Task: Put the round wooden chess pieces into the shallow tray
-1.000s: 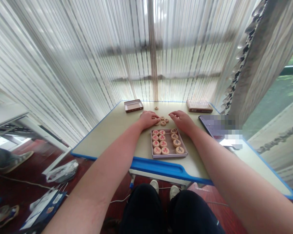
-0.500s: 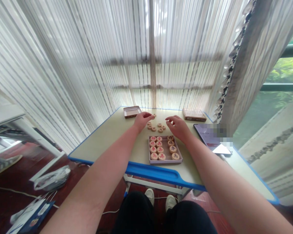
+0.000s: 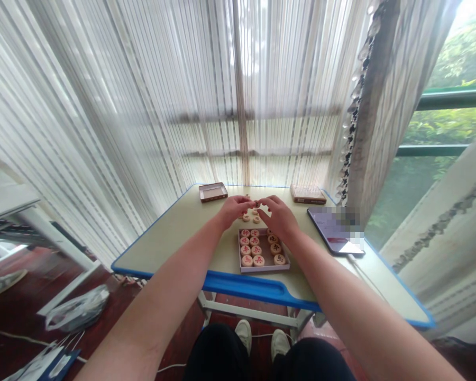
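Observation:
My left hand (image 3: pixel 235 207) and my right hand (image 3: pixel 278 214) meet above the table, fingertips closed round one wooden Chinese chess piece (image 3: pixel 257 204) between them. Just in front stands a shallow open box (image 3: pixel 265 269). Two columns of red-marked pieces (image 3: pixel 255 250) fill its left side, and a column of dark-marked pieces (image 3: pixel 275 248) lines its right, with a bare strip between. My right hand partly covers the far right corner. Below my fingers a few loose pieces (image 3: pixel 256 219) lie on the table, some of them hidden by the hands.
An empty box lid (image 3: pixel 213 198) lies at the back left of the table (image 3: pixel 170 233). Another box (image 3: pixel 308 194) lies at the back right. A tablet (image 3: pixel 333 233) with a cable (image 3: pixel 365 272) rests on the right. Curtains hang behind the table.
My right hand has moved left and closed at the piece my left hand holds; the hands, apart before, now meet. The view has shifted slightly.

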Demonstrator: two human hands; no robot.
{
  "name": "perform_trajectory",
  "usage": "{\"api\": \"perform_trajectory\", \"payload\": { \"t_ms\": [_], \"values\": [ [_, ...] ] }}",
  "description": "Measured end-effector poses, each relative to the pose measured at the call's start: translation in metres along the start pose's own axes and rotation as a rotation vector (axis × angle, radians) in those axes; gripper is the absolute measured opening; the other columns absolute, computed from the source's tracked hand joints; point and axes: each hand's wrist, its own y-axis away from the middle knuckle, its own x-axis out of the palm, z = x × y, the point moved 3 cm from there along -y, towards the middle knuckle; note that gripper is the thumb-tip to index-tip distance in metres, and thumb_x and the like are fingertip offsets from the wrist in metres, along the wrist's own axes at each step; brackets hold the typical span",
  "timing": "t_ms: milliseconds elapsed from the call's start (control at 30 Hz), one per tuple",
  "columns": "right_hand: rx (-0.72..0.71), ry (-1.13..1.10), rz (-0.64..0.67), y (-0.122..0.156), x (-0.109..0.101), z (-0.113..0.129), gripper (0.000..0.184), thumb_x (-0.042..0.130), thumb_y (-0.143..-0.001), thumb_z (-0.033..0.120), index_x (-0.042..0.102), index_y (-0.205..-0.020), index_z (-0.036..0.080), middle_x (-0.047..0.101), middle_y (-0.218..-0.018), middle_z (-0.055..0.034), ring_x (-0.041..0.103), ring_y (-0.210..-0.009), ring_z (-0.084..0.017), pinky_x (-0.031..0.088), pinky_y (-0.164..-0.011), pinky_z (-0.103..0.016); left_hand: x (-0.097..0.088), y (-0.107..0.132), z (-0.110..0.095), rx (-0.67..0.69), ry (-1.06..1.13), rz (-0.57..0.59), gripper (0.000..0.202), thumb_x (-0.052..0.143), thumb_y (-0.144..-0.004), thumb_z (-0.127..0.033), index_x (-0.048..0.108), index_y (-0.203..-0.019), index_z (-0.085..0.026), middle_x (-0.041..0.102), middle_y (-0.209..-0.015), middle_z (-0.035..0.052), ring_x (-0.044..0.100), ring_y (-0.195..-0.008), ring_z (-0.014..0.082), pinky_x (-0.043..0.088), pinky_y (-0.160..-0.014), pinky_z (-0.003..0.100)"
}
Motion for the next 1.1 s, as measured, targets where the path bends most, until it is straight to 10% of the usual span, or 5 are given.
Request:
{"api": "perform_trajectory", "payload": {
  "t_ms": [867,1100],
  "values": [
    [-0.001,0.085,0.116,-0.007,-0.005,-0.01,0.024,0.048,-0.077,0.018,0.064,-0.095,0.02,0.061,-0.095,-0.0068,0.056,-0.079,-0.016,0.043,-0.074,-0.029,0.011,-0.003,0.006,0.034,0.111,0.104,0.022,0.065,-0.061,-0.03,0.06,-0.071,-0.012,0.06,-0.062,0.002,0.039,-0.04,0.0028,0.028,-0.041,0.02],
    [0.161,0.16,0.179,-0.006,0.007,-0.05,0.028,0.047,-0.07,0.013,0.066,-0.091,0.017,0.064,-0.091,-0.0074,0.057,-0.086,-0.019,0.042,-0.082,-0.031,-0.017,-0.008,0.008,0.173,-0.431,-0.054,0.026,0.064,-0.062,-0.035,0.064,-0.076,-0.013,0.063,-0.068,0.0036,0.048,-0.055,0.0083,0.038,-0.054,0.023]
  ]
}}
